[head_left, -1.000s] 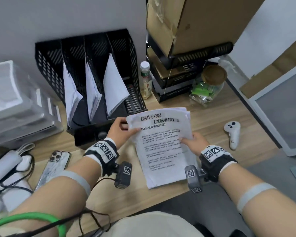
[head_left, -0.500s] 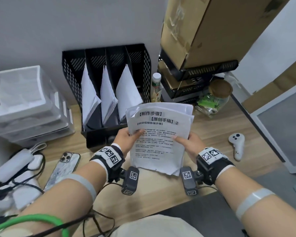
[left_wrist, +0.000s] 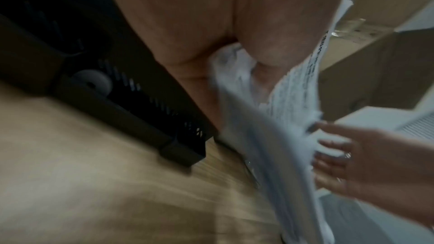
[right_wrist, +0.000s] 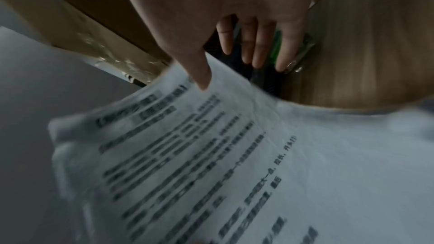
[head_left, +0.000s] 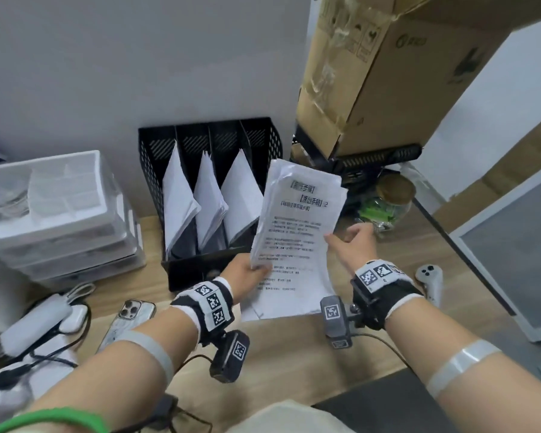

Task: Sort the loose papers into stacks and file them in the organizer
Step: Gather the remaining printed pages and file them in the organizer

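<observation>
black organizer, three paper-filled slots

Paper stack text blurred

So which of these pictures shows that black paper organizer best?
The head view: the whole organizer shows there, standing against the wall, with white sheets leaning in three of its slots. The left wrist view catches only a blurred lower corner of it beside the left hand. In the right wrist view I cannot make it out.
</observation>
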Demonstrator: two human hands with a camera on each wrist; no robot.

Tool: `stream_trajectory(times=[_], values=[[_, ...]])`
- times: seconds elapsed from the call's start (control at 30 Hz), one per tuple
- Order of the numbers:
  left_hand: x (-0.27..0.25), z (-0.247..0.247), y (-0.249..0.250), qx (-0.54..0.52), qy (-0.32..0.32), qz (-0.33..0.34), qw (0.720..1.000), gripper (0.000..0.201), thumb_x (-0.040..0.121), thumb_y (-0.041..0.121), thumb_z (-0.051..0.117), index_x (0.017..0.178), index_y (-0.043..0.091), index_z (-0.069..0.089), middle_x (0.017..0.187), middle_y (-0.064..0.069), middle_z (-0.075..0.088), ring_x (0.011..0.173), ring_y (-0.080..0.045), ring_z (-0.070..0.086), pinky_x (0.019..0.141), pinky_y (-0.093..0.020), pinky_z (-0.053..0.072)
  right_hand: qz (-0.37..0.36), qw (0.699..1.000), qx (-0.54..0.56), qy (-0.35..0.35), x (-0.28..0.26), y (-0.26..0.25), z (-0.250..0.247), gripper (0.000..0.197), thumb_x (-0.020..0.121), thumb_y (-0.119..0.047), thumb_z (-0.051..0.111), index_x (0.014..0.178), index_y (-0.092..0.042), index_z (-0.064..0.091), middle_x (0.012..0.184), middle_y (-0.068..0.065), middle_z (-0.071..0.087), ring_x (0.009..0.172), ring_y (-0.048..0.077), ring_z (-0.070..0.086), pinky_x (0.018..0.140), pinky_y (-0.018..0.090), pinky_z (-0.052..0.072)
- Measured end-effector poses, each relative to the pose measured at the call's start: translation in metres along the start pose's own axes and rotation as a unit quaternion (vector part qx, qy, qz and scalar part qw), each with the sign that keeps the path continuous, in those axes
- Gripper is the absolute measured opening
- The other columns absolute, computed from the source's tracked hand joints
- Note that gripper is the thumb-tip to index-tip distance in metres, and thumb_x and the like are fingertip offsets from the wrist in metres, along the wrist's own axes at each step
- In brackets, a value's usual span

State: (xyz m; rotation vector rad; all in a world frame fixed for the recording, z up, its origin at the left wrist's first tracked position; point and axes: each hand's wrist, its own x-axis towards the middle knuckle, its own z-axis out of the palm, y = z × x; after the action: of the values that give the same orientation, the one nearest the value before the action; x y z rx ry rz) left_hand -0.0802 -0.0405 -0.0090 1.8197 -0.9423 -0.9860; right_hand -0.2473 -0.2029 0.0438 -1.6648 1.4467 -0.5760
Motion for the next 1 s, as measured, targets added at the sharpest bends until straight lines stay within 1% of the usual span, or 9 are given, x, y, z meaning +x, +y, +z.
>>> stream_trajectory(times=[0.1,0.17,0.23,0.3,0.37,0.5,0.67,0.87,1.0], values=[[0.0,-0.002,0.021,0.124,0.06,0.058,0.989,0.022,0.101,0.017,0.051,0.112,0.015,0.07,0.11,-0.013,0.075,0.106,-0.033,0.068,0.088,-0.034,0.051,0.009,0.981,0.062,-0.183,-0.017,-0.03,0.009,0.096,0.057,-0.056,0.084,0.134,-0.023,0.037,0.123,0.002,0.057,0.11,0.019,0.059,0.086,0.042,0.057],[-0.002,0.002,0.034,0.185,0.057,0.106,0.975,0.034,0.098,0.012,0.048,0.124,0.027,0.064,0.11,-0.011,0.075,0.104,-0.034,0.068,0.083,-0.032,0.049,0.02,0.965,0.097,-0.242,-0.029,-0.058,0.012,0.104,0.051,-0.066,0.083,0.137,-0.022,0.042,0.125,0.002,0.061,0.111,0.021,0.062,0.079,0.042,0.06],[-0.003,0.006,0.043,0.223,0.04,0.143,0.963,0.061,0.095,0.009,0.044,0.147,0.041,0.041,0.117,-0.005,0.072,0.105,-0.03,0.066,0.09,-0.037,0.052,0.051,0.964,0.15,-0.215,-0.035,-0.085,0.01,0.076,0.069,-0.052,0.08,0.12,0.0,0.057,0.108,0.013,0.069,0.097,0.025,0.068,0.071,0.033,0.061],[-0.003,0.005,0.05,0.234,0.025,0.148,0.961,0.072,0.096,0.009,0.043,0.157,0.037,0.019,0.127,-0.006,0.062,0.111,-0.03,0.061,0.096,-0.041,0.05,0.048,0.976,0.149,-0.149,-0.032,-0.104,0.003,0.034,0.09,-0.023,0.064,0.112,0.0,0.054,0.096,0.01,0.064,0.081,0.021,0.063,0.057,0.021,0.053],[-0.002,0.005,0.05,0.19,-0.011,0.148,0.971,0.086,0.089,0.009,0.05,0.159,0.033,0.006,0.139,-0.007,0.05,0.123,-0.028,0.053,0.104,-0.041,0.046,0.027,0.985,0.134,-0.109,-0.024,-0.114,-0.004,0.035,0.092,-0.011,0.057,0.126,-0.005,0.048,0.109,0.005,0.059,0.085,0.022,0.058,0.064,0.028,0.051],[0.008,0.004,0.045,0.117,-0.023,0.097,0.988,0.112,0.068,0.024,0.063,0.154,0.048,-0.004,0.144,-0.01,0.041,0.128,-0.037,0.049,0.098,-0.054,0.054,-0.011,0.985,0.127,-0.114,-0.009,-0.126,-0.01,0.055,0.079,-0.02,0.068,0.131,-0.011,0.053,0.122,0.008,0.065,0.106,0.032,0.064,0.092,0.049,0.054],[0.018,0.006,0.044,0.086,-0.015,0.042,0.995,0.119,0.064,0.026,0.069,0.152,0.046,-0.008,0.141,-0.009,0.038,0.12,-0.039,0.05,0.094,-0.056,0.055,-0.028,0.982,0.106,-0.152,-0.002,-0.151,-0.009,0.045,0.088,-0.015,0.065,0.131,-0.009,0.053,0.123,0.009,0.064,0.108,0.03,0.064,0.085,0.041,0.055],[0.058,0.015,0.042,0.091,0.057,-0.008,0.994,0.115,0.069,0.025,0.074,0.155,0.037,-0.002,0.154,-0.012,0.027,0.127,-0.034,0.05,0.107,-0.049,0.048,-0.065,0.98,0.007,-0.19,0.038,-0.173,0.014,0.044,0.09,-0.017,0.063,0.131,-0.005,0.05,0.127,0.014,0.061,0.112,0.034,0.061,0.094,0.052,0.052],[0.086,0.016,0.04,0.114,0.138,-0.028,0.983,0.109,0.074,0.027,0.079,0.157,0.024,0.008,0.166,-0.002,-0.013,0.154,-0.029,0.017,0.12,-0.044,0.033,-0.091,0.979,-0.028,-0.18,0.077,-0.172,0.03,0.049,0.088,-0.021,0.065,0.131,-0.004,0.05,0.129,0.016,0.061,0.116,0.036,0.059,0.098,0.051,0.049]])
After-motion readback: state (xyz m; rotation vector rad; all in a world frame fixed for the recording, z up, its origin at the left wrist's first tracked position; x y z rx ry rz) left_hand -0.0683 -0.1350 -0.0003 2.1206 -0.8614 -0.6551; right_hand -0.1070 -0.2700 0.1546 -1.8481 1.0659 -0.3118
